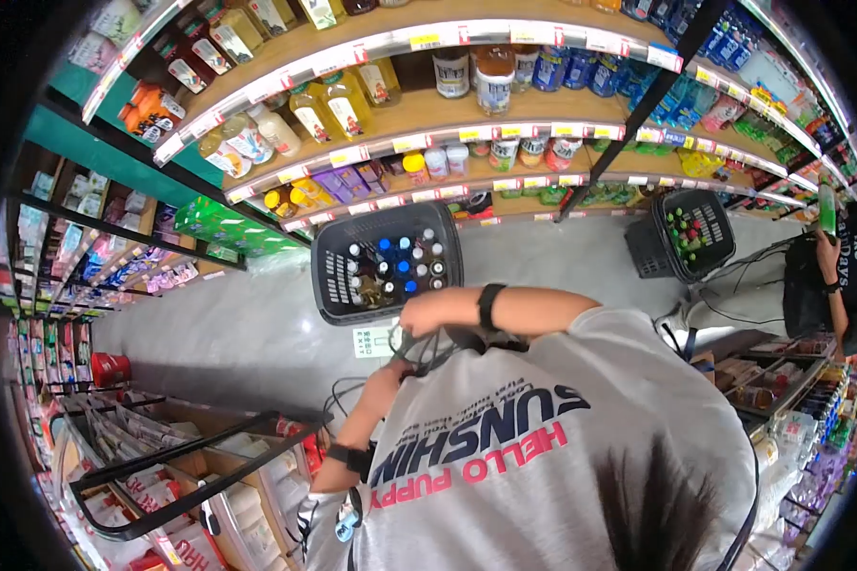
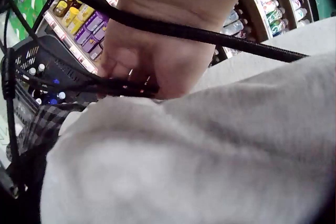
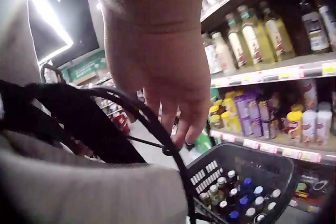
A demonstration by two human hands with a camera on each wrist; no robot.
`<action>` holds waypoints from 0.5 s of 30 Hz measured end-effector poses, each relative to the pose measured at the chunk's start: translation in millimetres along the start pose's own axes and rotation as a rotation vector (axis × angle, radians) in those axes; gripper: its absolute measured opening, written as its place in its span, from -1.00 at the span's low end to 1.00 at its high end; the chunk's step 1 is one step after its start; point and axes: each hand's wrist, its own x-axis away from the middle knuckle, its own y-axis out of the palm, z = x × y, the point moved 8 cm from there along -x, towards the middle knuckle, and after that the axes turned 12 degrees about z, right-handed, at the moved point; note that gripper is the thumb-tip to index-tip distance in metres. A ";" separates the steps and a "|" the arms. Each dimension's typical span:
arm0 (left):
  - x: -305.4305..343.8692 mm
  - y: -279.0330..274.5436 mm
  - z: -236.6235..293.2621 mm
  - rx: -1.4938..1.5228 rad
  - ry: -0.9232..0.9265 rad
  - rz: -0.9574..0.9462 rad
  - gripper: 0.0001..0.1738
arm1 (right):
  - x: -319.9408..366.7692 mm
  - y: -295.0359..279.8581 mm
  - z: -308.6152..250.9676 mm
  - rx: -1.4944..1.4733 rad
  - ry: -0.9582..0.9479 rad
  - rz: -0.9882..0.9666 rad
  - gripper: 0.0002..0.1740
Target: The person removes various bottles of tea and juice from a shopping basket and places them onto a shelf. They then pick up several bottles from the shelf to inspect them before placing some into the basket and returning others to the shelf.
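In the head view, the person's left hand [image 1: 383, 381] is close to the front of the grey printed T-shirt [image 1: 543, 447], among looped black cables [image 1: 438, 347]. Its fingers curl round a dark strand of black cable [image 2: 89, 79] in the left wrist view, partly hidden by the palm. The right hand [image 1: 427, 312] is just above it, near the basket's lower edge. Seen from the right wrist, its fingers [image 3: 181, 124] hang loosely downward, holding nothing visible. Beyond them on the floor stands a black shopping basket [image 1: 452, 238] with several capped bottles [image 1: 388, 266].
Curved shelves [image 1: 428, 133] of bottles and drinks run behind the basket. Another dark basket [image 1: 647, 252] with green bottles stands to the right, near another person [image 1: 819, 285]. A black-railed cart or rack [image 1: 176, 509] is at lower left. A floor sign [image 1: 373, 343] is beside the basket.
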 end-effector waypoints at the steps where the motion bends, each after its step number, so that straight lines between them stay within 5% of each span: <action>1: 2.4 4.0 -0.1 -0.002 0.111 0.024 -0.61 | -11.6 15.7 -3.4 0.132 -0.140 0.055 -0.75; 2: 6.1 2.5 4.4 -0.008 0.109 0.030 -0.62 | -18.9 31.6 -4.4 0.268 -0.278 0.106 -0.72; 4: 10.5 4.8 2.0 0.015 0.080 0.067 -0.64 | -5.7 17.7 -36.4 -0.051 -0.334 0.107 -0.67; 9: 25.0 22.8 -35.7 0.093 -0.048 0.200 -0.73 | -23.6 62.5 -41.7 -0.002 -0.112 -0.381 -0.65; 10: 27.0 16.0 -30.2 0.059 -0.018 0.240 -0.75 | -43.7 100.0 -30.8 0.032 -0.208 -0.371 -0.67; 15: 42.7 -4.3 -5.4 -0.111 0.042 0.218 -0.81 | -32.3 83.3 -50.3 0.181 -0.340 -0.031 -0.92</action>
